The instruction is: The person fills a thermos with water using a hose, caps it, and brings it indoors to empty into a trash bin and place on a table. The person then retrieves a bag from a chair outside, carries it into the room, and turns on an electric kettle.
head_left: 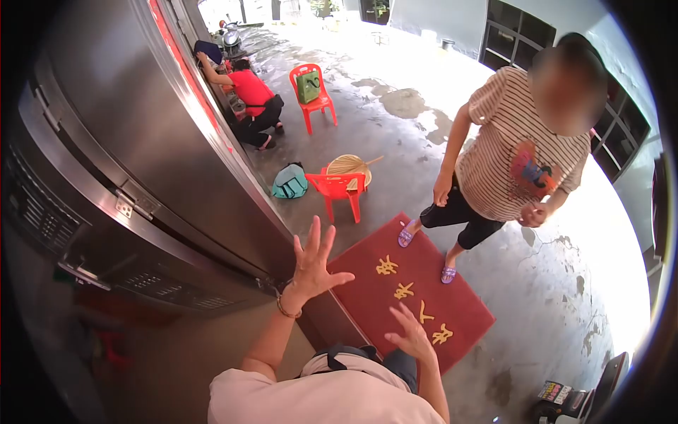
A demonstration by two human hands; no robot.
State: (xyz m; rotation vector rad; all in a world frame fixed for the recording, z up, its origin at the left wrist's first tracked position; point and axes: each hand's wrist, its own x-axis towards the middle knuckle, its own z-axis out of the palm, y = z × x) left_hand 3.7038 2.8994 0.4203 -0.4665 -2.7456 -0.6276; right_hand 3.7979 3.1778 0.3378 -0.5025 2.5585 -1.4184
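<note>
My left hand [314,265] is raised in front of me with its fingers spread and nothing in it; a bracelet circles the wrist. Lower and to the right, my right hand [412,333] holds nothing, its fingers apart, above a red doormat [367,283] with yellow characters. A person in a striped shirt [494,162] and purple sandals stands at the mat's far edge, facing me, apart from my hands. Left of my left hand is a metal door [162,134].
A red chair [332,187] bears a woven fan [349,167], with a teal bag [290,181] beside it. Another red chair [321,102] holds a green bag [308,87]. A person in red [251,92] crouches by the doorway. A scooter [232,40] stands farther back.
</note>
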